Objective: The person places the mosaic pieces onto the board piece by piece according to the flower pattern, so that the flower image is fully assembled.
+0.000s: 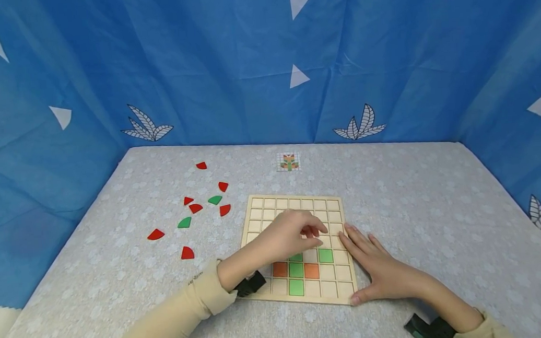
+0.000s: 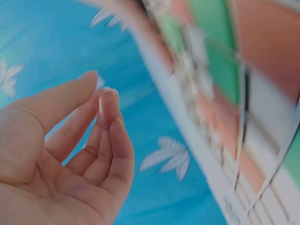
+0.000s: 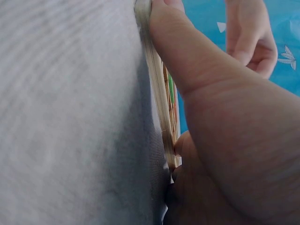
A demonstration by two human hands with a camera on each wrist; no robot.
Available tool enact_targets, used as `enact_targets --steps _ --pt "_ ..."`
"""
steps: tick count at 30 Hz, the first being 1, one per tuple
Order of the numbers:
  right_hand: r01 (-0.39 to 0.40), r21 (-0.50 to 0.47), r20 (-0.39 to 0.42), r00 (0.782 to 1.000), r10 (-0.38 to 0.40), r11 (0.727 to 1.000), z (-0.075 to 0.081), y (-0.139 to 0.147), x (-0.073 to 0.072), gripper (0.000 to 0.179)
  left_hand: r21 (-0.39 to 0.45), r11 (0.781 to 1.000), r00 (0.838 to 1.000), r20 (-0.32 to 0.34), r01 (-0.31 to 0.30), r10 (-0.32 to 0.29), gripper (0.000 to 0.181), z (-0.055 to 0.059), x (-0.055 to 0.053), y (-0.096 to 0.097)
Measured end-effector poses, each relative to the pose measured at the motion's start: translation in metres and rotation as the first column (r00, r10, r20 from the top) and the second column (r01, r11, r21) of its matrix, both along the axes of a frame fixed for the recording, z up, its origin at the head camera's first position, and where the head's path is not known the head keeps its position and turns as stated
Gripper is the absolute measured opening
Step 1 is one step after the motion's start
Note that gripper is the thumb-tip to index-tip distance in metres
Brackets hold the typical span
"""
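A wooden grid board [image 1: 328, 289] lies on the table with green squares [image 1: 296, 287] and orange squares [image 1: 311, 271] set in some of its cells. Over its middle hovers my left hand [image 1: 293, 230], fingers loosely bent and thumb apart from them, nothing held. The left wrist view shows the same hand [image 2: 79, 154] with bare fingertips. My right hand [image 1: 381, 268] rests along the board's right edge with fingers stretched out. Its thumb presses at the near right corner, seen close in the right wrist view beside the board's side [image 3: 157, 89]. The left forearm hides part of the board.
Several red quarter-round pieces [image 1: 187, 253] and two green ones [image 1: 185, 222] lie scattered left of the board. Behind it lies a small pattern card [image 1: 288, 162] with a flower in coloured squares. A blue curtain [image 1: 225, 62] surrounds the patterned tablecloth [image 1: 419, 200].
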State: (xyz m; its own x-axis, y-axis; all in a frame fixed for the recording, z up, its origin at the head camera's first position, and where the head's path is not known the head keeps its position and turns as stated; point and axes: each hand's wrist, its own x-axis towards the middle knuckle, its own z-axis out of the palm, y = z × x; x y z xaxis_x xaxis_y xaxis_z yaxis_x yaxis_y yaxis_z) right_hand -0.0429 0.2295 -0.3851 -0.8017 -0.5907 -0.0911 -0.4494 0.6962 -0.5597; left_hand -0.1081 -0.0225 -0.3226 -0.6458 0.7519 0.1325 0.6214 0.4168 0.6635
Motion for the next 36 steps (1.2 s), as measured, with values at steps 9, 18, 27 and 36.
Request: enact_targets --steps 9,18,27,36 --pt "0.001 -0.018 0.008 1.000 -0.001 1.000 0.000 -0.001 -0.002 0.122 0.123 0.965 0.971 0.081 -0.232 0.223 0.019 0.015 -0.014 -0.081" --pt "0.001 -0.007 -0.008 1.000 -0.001 1.000 -0.001 -0.001 -0.001 0.122 0.042 0.855 0.847 0.172 -0.516 0.503 0.029 -0.007 -0.032 -0.186" --pt "-0.006 -0.009 -0.017 1.000 0.006 1.000 -0.007 0.001 0.003 0.123 -0.130 0.790 0.772 0.169 -0.599 0.613 0.033 -0.030 -0.039 -0.236" --pt "-0.006 -0.012 -0.015 1.000 0.006 1.000 -0.002 0.000 0.000 0.122 -0.160 0.804 0.797 0.118 -0.573 0.592 0.023 -0.042 -0.047 -0.237"
